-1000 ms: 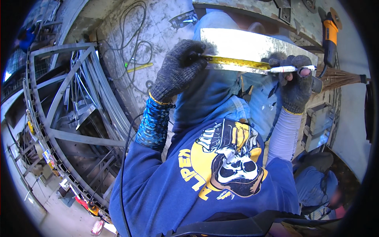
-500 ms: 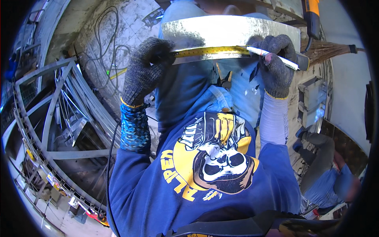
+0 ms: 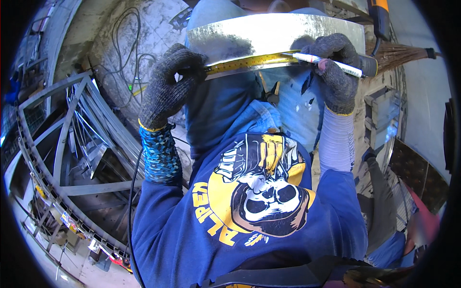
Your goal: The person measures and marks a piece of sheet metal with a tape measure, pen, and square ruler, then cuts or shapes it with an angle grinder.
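Note:
A shiny sheet metal strip (image 3: 281, 36) lies across my lap. The yellow tape measure blade (image 3: 254, 62) runs along its near edge. My left hand (image 3: 175, 79), in a dark knit glove, is closed in a pinch on the tape's left end. My right hand (image 3: 336, 69), gloved likewise, grips a white marker (image 3: 346, 69), its tip pointing left and resting at or just above the tape. A grey and yellow case, seemingly the tape measure's, shows behind the right hand, mostly hidden by it. Pliers (image 3: 272, 92) lie on my lap below the sheet.
A steel frame (image 3: 60, 144) with long metal pieces (image 3: 108, 129) stands at the left. A black cable (image 3: 115, 38) coils on the floor. At the right are a broom (image 3: 398, 58), an orange and black tool (image 3: 379, 21) and another person (image 3: 384, 201).
Both hands, the tape and the sheet have shifted slightly left. The marker tip has slid left along the tape. The other person at the right has changed posture.

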`<state>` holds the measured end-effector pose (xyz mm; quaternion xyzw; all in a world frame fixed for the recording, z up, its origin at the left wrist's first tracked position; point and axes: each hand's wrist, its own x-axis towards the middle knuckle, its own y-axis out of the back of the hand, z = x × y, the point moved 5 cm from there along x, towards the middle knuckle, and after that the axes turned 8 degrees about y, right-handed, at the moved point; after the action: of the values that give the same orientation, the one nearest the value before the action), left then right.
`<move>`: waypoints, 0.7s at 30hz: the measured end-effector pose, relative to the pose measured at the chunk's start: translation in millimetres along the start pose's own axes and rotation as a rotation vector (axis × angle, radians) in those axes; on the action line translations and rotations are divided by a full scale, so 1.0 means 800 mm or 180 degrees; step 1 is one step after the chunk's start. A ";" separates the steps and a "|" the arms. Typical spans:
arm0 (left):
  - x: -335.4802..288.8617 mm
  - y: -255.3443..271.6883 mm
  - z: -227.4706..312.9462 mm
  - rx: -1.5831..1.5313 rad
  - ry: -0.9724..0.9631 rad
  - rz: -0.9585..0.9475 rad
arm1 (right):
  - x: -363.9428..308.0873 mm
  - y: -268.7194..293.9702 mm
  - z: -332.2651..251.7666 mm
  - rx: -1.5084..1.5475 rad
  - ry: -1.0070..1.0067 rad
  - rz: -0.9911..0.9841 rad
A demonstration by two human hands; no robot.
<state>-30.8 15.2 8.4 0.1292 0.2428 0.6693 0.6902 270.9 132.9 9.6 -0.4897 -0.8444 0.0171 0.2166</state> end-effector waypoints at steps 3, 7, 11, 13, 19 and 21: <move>0.000 -0.005 -0.001 -0.0243 0.0114 0.0024 | -0.009 -0.004 -0.008 -0.0326 -0.0209 0.0005; -0.001 -0.007 0.000 -0.0090 0.0121 0.0125 | -0.011 -0.026 -0.014 -0.1224 0.0493 -0.0375; 0.001 -0.007 0.004 -0.0082 0.0017 0.0110 | -0.021 -0.040 -0.019 -0.1692 0.0915 -0.0428; 0.001 -0.008 0.005 -0.0058 0.0049 0.0130 | -0.023 -0.034 -0.019 -0.1437 0.0879 -0.0277; -0.001 -0.012 0.004 -0.0047 0.0090 0.0208 | -0.031 -0.005 -0.021 -0.1865 0.0677 0.0018; -0.002 -0.013 0.005 -0.0033 0.0108 0.0205 | -0.032 -0.001 -0.015 -0.1524 0.0629 0.0100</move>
<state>-19.6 13.4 6.9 0.1220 0.2466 0.6945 0.6648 285.6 108.7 11.9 -0.5393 -0.7914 -0.2278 0.1757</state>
